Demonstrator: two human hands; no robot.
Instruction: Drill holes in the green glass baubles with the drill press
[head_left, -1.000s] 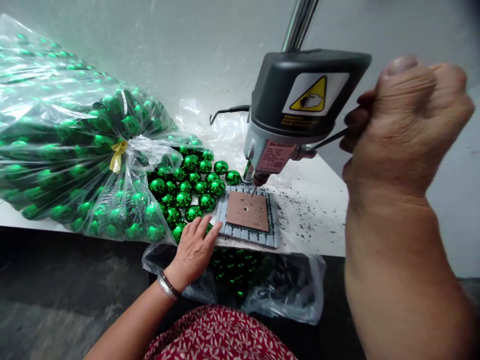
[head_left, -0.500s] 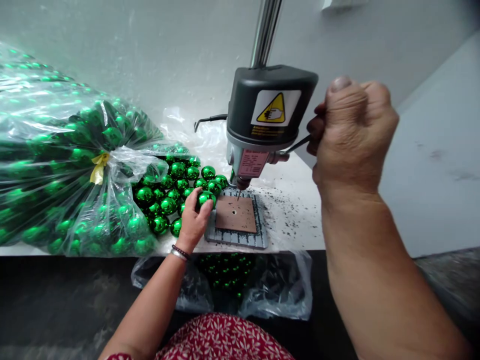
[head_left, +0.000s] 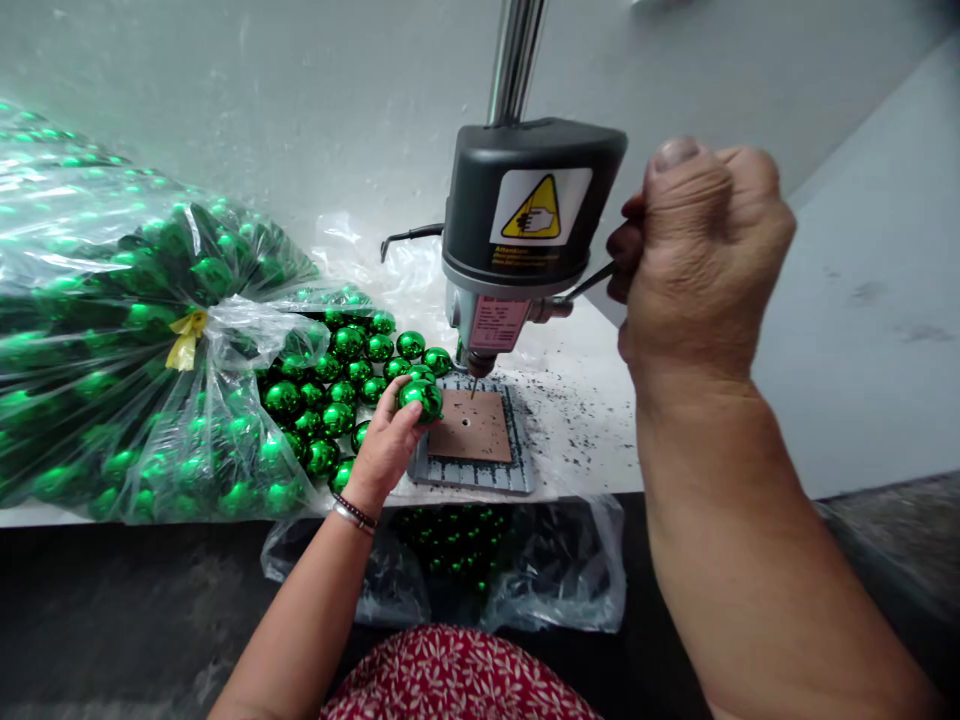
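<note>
You have a shiny green ball [head_left: 421, 399], round and smooth like a mirror with bright reflections, at the left edge of a flat reddish-brown square board [head_left: 487, 430]; whether it touches this board, I cannot tell. Your left hand [head_left: 385, 445] grips the ball, the thumb on its near side and the fingers partly open around its left side. Your right hand [head_left: 705, 270] is raised and closed in a fist on a thin dark lever [head_left: 592, 281], whose end is hidden by the fingers. The board has a small round hole and lies on a grey slotted base plate [head_left: 480, 478], with dark chips scattered around. Farther, many loose green balls [head_left: 347, 343] lie to the left, beside a transparent plastic bag [head_left: 112, 300] full of similar ones. Above the board stands a black and grey drill head [head_left: 532, 200], its thin bit [head_left: 474, 388] pointing down
</note>
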